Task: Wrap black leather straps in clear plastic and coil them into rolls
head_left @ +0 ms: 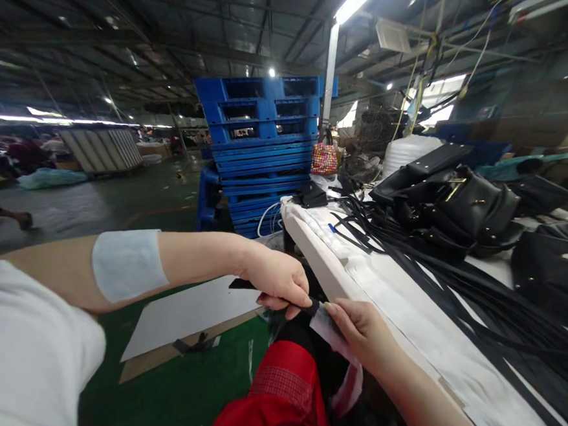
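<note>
My left hand (279,279) reaches in from the left and is closed around a black strap (241,284), whose tip sticks out behind the fist. Just to its right, my right hand (363,331) pinches the other end of the strap together with a thin whitish sheet (330,333), paper or film. The sheet hangs down from the fingers over the dark gap beside the table. Both hands are close together above my knee, left of the table edge. What lies inside my left palm is hidden.
On the white table (367,285) lie many long black straps (429,274) and a pile of black handbags (478,209). Blue pallets (264,149) are stacked ahead. A white board (194,313) rests on the green floor. At far left a person's hand (24,221) shows.
</note>
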Motion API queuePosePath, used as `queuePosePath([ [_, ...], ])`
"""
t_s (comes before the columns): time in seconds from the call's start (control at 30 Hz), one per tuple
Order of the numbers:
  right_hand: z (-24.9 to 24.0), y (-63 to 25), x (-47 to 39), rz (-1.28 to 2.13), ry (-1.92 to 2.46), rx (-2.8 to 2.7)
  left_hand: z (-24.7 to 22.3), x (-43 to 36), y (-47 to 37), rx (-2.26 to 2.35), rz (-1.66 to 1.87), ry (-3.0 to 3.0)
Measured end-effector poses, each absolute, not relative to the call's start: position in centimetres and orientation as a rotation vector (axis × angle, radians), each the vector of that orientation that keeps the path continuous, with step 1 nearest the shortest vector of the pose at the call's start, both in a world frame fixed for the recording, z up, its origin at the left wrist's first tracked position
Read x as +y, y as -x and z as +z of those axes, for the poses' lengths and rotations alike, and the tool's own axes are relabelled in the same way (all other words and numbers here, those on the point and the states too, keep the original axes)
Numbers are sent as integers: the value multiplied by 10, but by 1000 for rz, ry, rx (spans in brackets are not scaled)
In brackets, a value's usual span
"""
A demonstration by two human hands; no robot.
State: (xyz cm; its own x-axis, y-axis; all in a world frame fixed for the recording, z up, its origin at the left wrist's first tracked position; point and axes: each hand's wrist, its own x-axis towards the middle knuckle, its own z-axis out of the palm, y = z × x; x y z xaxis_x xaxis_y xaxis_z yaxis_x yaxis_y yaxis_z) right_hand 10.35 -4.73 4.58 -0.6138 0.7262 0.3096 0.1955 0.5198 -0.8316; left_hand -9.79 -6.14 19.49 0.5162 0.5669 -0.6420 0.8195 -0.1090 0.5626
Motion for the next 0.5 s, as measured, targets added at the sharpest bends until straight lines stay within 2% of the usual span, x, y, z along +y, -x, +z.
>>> queuePosePath([
  [0.13, 45, -105, -50, 838, 701, -2110, 183, -61, 96, 1066, -312, -1721],
  [0.3, 48, -98, -46, 871, 698, -1973, 179, -63, 90, 1092, -290, -1789],
  [0.5, 94, -78, -30, 789, 698, -1700, 172, -62, 71, 1271, -109, -1850],
])
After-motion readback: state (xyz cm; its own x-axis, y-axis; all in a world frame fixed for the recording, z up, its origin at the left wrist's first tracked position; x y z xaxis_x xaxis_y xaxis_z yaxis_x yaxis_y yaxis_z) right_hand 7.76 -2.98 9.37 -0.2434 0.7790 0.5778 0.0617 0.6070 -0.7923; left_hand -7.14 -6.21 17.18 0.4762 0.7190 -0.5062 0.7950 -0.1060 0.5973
